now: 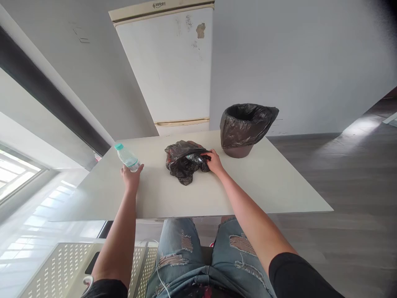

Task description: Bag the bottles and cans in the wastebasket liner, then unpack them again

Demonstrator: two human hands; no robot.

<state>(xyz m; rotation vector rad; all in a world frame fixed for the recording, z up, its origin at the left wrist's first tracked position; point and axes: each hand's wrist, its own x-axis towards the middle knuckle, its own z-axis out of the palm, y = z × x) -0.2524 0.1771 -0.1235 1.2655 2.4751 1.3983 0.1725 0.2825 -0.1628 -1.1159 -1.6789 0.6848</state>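
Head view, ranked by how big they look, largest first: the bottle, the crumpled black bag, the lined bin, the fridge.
1. fridge, clearly largest though partly cut off by the table
2. lined bin
3. crumpled black bag, somewhat smaller than the bin
4. bottle, smallest

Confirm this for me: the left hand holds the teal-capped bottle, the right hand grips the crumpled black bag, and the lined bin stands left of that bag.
One part is wrong: the head view shows the lined bin standing right of the crumpled black bag. The left hand does hold the teal-capped bottle, and the right hand grips the bag.
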